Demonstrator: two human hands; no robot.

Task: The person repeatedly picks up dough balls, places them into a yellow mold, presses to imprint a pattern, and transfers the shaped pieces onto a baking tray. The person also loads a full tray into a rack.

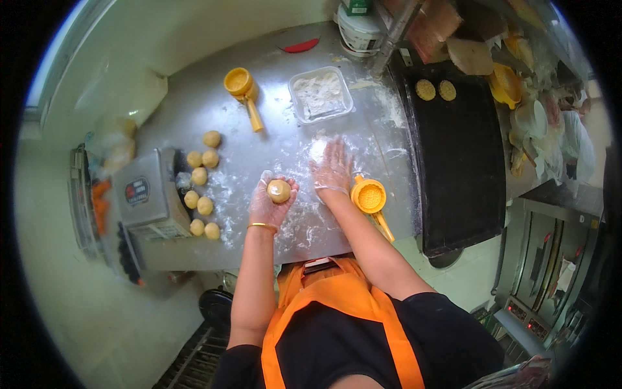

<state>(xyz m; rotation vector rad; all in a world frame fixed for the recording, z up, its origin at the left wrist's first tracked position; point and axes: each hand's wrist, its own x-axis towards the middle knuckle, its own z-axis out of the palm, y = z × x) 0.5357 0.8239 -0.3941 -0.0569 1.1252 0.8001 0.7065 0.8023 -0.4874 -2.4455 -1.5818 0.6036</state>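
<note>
In my gloved left hand rests a round dough ball, cupped by the fingers above the floured steel worktop. My right hand, in a clear plastic glove, lies palm down with its fingers extended on the floury metal and holds nothing visible. Just right of that wrist sits a yellow mooncake mould with a patterned cavity and a handle. Beyond the right hand stands a clear plastic tub of white flour. Several more dough balls lie in a loose column to the left.
Farther back is a second yellow mould. Two patterned cakes sit on a black baking tray at the right. A metal box stands left; a red chili pepper and white bucket are at the back. An oven stands far right.
</note>
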